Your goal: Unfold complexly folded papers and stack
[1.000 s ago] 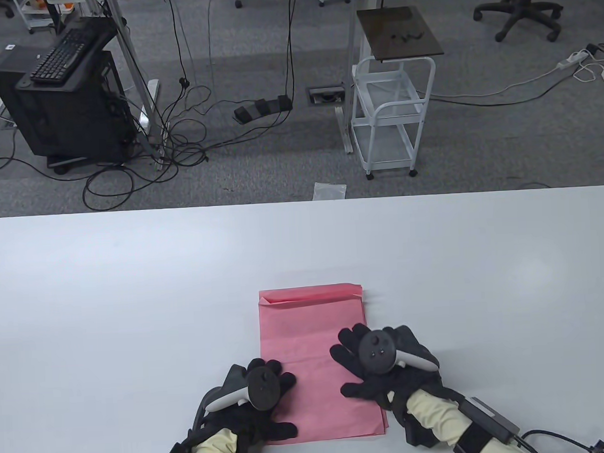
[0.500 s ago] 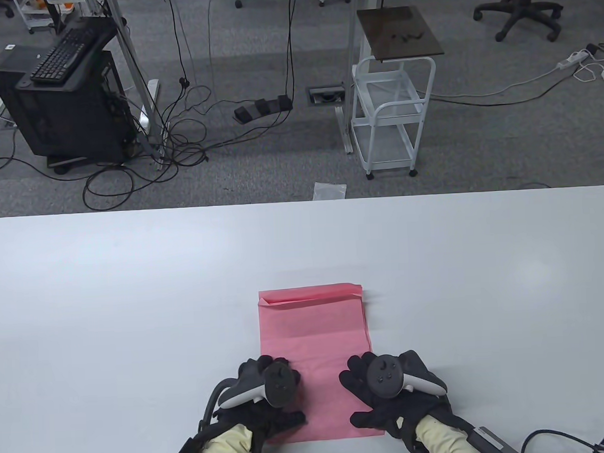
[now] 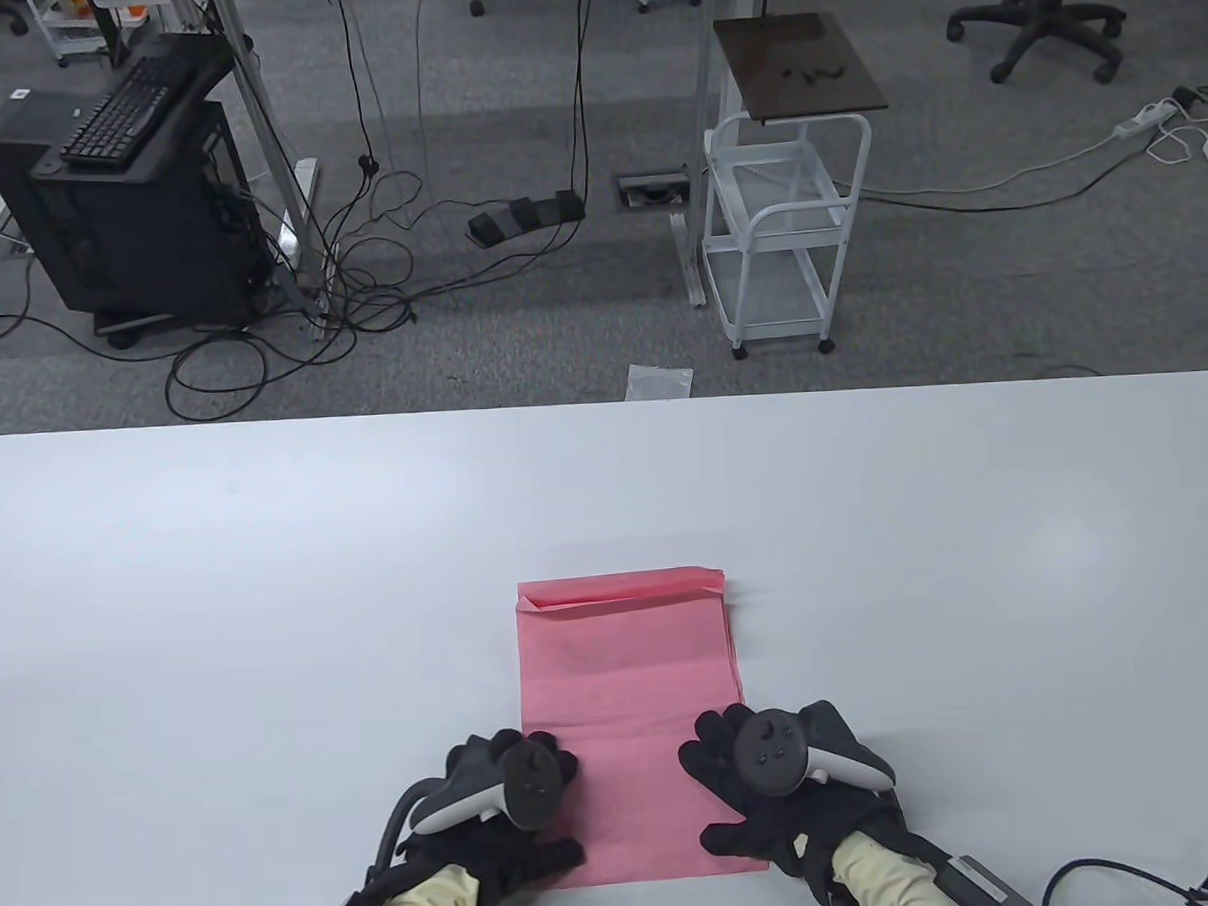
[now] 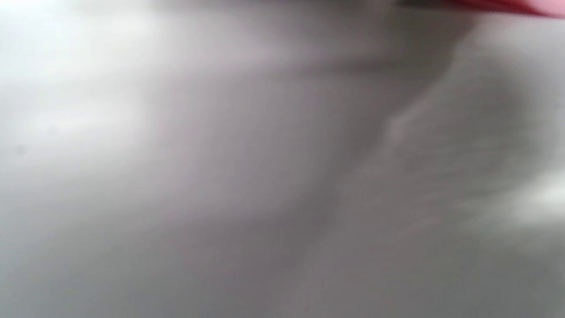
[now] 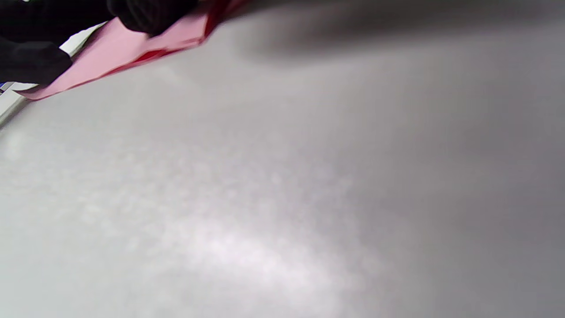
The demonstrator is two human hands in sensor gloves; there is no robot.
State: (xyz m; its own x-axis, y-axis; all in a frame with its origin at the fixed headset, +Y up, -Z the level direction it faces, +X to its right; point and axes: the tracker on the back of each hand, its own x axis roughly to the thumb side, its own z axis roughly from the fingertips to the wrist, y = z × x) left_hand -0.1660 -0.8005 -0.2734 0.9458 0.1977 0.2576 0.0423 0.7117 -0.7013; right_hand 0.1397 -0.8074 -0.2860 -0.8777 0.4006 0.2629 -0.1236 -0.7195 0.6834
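A pink folded paper (image 3: 629, 672) lies flat on the white table (image 3: 270, 588), near the front edge, with a narrow folded flap along its far side. My left hand (image 3: 567, 805) rests on the paper's near left corner, fingers and thumb spread over it. At the near right corner my right hand (image 3: 704, 794) lies flat, fingers (image 3: 712, 739) stretched out on the sheet. The right wrist view shows black fingertips (image 5: 150, 15) on the pink paper (image 5: 114, 48) by its edge. Only a blurred pink sliver (image 4: 507, 5) shows in the left wrist view.
A black cable (image 3: 1093, 867) trails from my right wrist across the table's near right corner. Beyond the far edge, on the floor, stand a white cart (image 3: 785, 235) and a black computer tower (image 3: 143, 213) with a keyboard on top.
Both hands slid toward me along the paper, from its middle to its near edge. In the last half second the left hand shifted a little to the left; the right stayed still.
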